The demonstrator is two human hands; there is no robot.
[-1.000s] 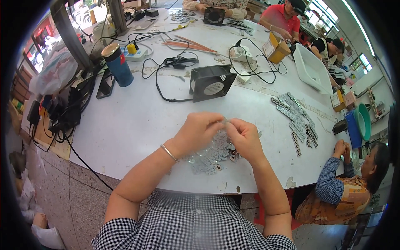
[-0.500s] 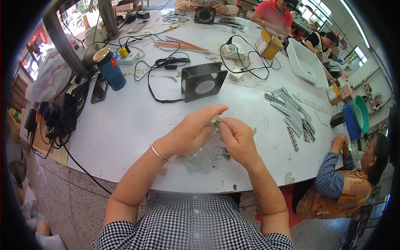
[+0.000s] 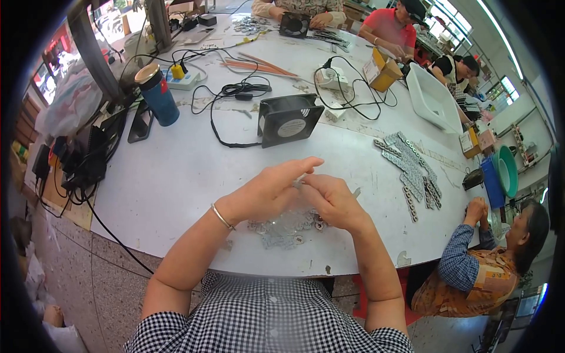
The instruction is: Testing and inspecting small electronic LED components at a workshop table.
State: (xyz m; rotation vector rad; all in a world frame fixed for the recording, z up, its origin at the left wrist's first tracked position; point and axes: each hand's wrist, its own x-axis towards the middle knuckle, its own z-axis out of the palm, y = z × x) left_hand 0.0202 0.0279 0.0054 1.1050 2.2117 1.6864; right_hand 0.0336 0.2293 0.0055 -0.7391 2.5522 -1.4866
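My left hand (image 3: 265, 191) and my right hand (image 3: 334, 202) meet above the near part of the table. Between their fingertips shows a bit of a small, pale piece (image 3: 298, 184), too small to name. The left fingers point right, the index stretched over the others, which are partly hidden and blurred. My right hand is closed, its thumb and fingers pressed together at the piece. Under both hands lies a pile of small silvery parts (image 3: 279, 240), with something clear like plastic film (image 3: 282, 225) over it.
Beyond my hands stands a black square fan (image 3: 290, 122) with its cable. A blue tumbler (image 3: 158, 97) and a phone (image 3: 140, 123) are at left. Linked metal strips (image 3: 412, 162) lie at right, near a white tub (image 3: 432, 100). A seated person (image 3: 479, 259) is at right; others sit across.
My right hand has rolled over, with its knuckles now more on top, and moved slightly left toward the left hand. The small piece is more covered. The view has shifted a little.
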